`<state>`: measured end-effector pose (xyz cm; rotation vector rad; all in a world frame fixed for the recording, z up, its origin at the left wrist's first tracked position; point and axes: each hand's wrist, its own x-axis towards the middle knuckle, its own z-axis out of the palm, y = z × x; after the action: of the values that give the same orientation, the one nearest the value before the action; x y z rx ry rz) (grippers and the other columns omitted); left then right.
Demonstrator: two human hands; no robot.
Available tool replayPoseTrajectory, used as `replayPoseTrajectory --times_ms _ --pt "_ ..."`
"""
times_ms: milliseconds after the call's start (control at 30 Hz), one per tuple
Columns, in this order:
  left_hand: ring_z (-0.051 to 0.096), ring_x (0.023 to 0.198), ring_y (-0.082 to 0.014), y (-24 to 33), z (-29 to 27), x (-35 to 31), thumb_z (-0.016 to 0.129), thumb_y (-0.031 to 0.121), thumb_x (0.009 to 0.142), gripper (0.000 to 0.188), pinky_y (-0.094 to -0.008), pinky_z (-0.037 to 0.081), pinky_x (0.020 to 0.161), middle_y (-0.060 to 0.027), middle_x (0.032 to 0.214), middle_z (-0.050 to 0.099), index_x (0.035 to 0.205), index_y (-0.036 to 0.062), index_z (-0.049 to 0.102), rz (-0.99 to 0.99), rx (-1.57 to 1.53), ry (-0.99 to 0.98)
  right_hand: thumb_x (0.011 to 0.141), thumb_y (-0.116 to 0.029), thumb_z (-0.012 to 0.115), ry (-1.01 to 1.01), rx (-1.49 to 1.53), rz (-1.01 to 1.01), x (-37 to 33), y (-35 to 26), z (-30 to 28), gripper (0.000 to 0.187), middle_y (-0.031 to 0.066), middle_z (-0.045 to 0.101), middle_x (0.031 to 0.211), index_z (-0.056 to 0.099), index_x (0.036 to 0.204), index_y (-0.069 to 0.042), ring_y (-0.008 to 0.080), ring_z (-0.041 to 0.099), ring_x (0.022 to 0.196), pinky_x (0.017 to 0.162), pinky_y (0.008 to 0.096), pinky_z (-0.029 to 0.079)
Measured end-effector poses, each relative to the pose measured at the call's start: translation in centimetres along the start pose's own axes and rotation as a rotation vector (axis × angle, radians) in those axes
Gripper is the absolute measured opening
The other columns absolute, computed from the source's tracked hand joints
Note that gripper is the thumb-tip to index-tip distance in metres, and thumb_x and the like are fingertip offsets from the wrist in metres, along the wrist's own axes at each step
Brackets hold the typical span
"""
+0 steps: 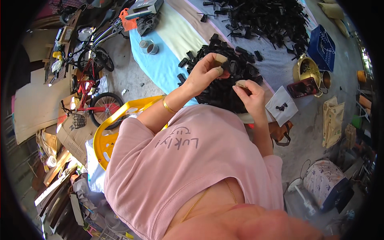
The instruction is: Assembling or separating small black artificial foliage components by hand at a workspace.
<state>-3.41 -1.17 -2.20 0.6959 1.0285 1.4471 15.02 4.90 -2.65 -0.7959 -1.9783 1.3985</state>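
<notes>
My left hand (pixel 206 72) is raised over a heap of small black plastic parts (pixel 228 80) and pinches one black piece between taped fingertips. My right hand (pixel 251 94) is close beside it, fingers curled, its taped thumb and forefinger pressed together; whether a part is between them is hidden. Both hands hover just above the near heap, which lies on a cloth (pixel 168 52) spread on the floor. A gold bangle (pixel 168 107) sits on my left wrist.
A bigger pile of black parts (pixel 272 18) lies farther back. A brass bowl (pixel 306 69), a phone (pixel 303 87), a blue crate (pixel 323 47), a white paper with a few parts (pixel 282 106), a yellow plastic chair (pixel 110 128) and bicycles (pixel 94 84) surround me.
</notes>
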Motion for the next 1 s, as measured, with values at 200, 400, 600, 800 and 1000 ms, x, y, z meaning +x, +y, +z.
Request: replayPoseTrajectory --times_ms 200,400,600,800,1000 --pt "0.060 0.083 -0.0205 1.0 0.6 -0.3 0.046 0.003 0.085 0.018 -0.0337 0.050 0.080 -0.0107 0.094 0.056 0.103 0.0016 0.048 0.004 0.019 -0.038 0.076 -0.002 0.065 0.180 0.089 0.107 -0.9 1.1 0.7 0.008 0.0010 0.058 0.072 0.061 0.082 0.002 0.0047 0.052 0.064 0.058 0.0180 0.042" --pt "0.060 0.082 -0.0192 0.7 0.8 -0.4 0.045 0.004 0.085 0.024 -0.0324 0.050 0.077 -0.0111 0.097 0.055 0.108 0.0018 0.044 -0.097 -0.033 0.022 0.077 -0.001 0.063 0.113 0.038 -0.051 -0.9 -1.2 0.5 0.006 0.0000 0.057 0.070 0.060 0.080 0.002 0.0040 0.050 0.063 0.058 0.0176 0.041" --pt "0.055 0.093 -0.0183 1.9 1.3 0.0 0.048 0.005 0.083 0.048 -0.0335 0.045 0.084 -0.0084 0.107 0.052 0.129 0.0074 0.033 -0.259 -0.420 -0.118 0.077 -0.001 0.063 0.173 0.142 -0.001 -1.2 -0.6 2.0 0.006 0.0005 0.055 0.067 0.058 0.077 0.002 0.0042 0.048 0.060 0.053 0.0183 0.039" --pt "0.047 0.105 -0.0135 1.0 1.3 -0.3 0.058 0.019 0.084 0.053 -0.0295 0.040 0.088 -0.0050 0.114 0.049 0.131 0.0093 0.034 -0.206 -0.286 -0.214 0.077 -0.001 0.064 0.153 0.039 -0.069 -1.4 -0.7 1.9 0.006 0.0053 0.059 0.068 0.060 0.078 0.002 0.0073 0.055 0.059 0.054 0.0198 0.044" --pt "0.039 0.117 -0.0195 -0.4 -0.2 1.2 0.059 0.021 0.083 0.056 -0.0321 0.032 0.098 -0.0092 0.126 0.043 0.130 0.0021 0.035 0.136 0.570 0.018 0.076 -0.001 0.064 0.308 0.101 -0.051 -1.4 -0.2 1.9 0.006 0.0021 0.056 0.066 0.059 0.076 0.002 0.0047 0.049 0.058 0.053 0.0186 0.040"
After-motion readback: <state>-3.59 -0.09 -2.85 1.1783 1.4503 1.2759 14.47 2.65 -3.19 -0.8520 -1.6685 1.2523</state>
